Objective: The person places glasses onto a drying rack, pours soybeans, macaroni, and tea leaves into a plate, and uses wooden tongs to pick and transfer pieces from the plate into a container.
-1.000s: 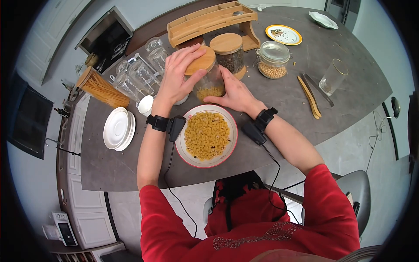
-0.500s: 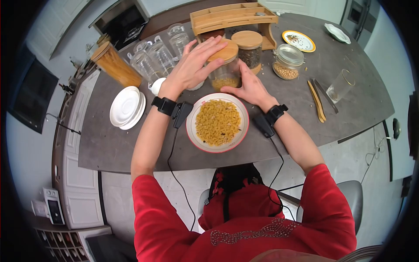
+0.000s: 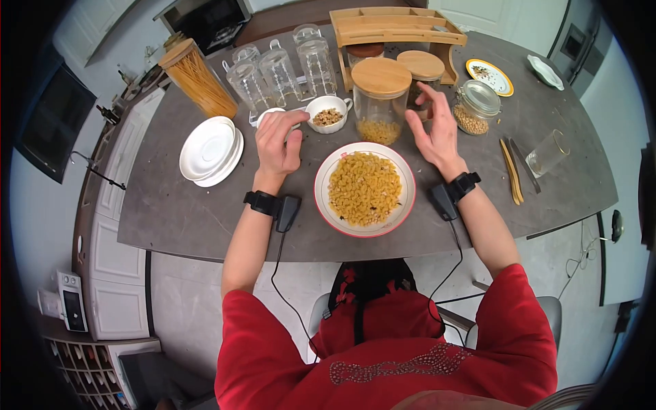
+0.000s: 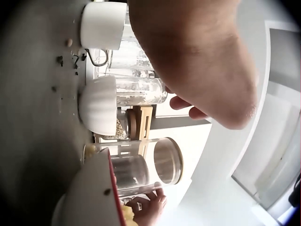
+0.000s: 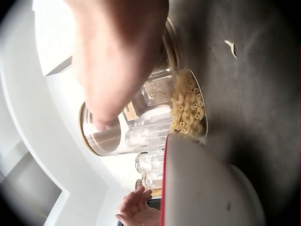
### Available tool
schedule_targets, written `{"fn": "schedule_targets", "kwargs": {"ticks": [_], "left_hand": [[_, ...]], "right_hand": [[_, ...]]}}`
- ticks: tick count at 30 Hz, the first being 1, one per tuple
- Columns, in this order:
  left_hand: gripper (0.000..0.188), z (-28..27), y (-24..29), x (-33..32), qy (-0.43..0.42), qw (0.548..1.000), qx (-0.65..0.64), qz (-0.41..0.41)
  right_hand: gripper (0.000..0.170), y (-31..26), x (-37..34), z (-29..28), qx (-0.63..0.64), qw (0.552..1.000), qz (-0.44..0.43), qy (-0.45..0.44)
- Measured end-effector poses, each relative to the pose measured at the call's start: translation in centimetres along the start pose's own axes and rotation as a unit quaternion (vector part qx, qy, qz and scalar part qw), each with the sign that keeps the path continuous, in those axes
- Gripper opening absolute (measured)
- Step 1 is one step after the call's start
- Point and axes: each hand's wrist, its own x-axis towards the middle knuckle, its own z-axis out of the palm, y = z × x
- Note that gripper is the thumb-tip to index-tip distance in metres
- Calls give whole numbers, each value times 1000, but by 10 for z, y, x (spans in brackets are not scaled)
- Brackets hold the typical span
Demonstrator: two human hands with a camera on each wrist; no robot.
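Observation:
A glass jar with a wooden lid stands behind the bowl, some elbow macaroni in its bottom. My right hand is raised at the jar's right side, fingers spread and holding nothing. Off to the left, my left hand hovers with loosely bent fingers, partly covering a white cup. Close to its fingertips is a second white cup with a handle and brownish bits inside. In front of the jar sits a red-rimmed bowl full of macaroni.
Several glass mugs, a spaghetti jar and stacked white plates stand on the left. A wooden rack and dark-filled jar are behind. Rightward are a clip-top jar, tongs and a drinking glass.
Both hands have let go of the lidded jar. The left hand has come off the lid toward the left cups; the right has drawn away to the right. The head view has shifted.

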Motion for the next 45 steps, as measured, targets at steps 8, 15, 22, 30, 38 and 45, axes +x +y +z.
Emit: {"fn": "schedule_targets", "kwargs": {"ticks": [8, 15, 22, 30, 38, 45], "left_hand": [[28, -9, 1, -21, -63, 995, 11, 82], [27, 2, 3, -20, -68, 993, 10, 101], [32, 8, 3, -31, -85, 994, 28, 69], [27, 8, 11, -31, -65, 994, 51, 72], [52, 18, 12, -23, 129, 975, 42, 175], [97, 4, 29, -8, 227, 902, 303, 209]], "right_hand": [[39, 27, -10, -28, -155, 902, -404, 19], [31, 28, -13, -13, -153, 890, -428, 17], [30, 33, -16, -3, -161, 853, -495, 20], [35, 30, -20, -1, -151, 843, -513, 48], [40, 19, -26, -18, -134, 855, -500, 12], [43, 20, -24, -6, -93, 873, -477, 26]]}}
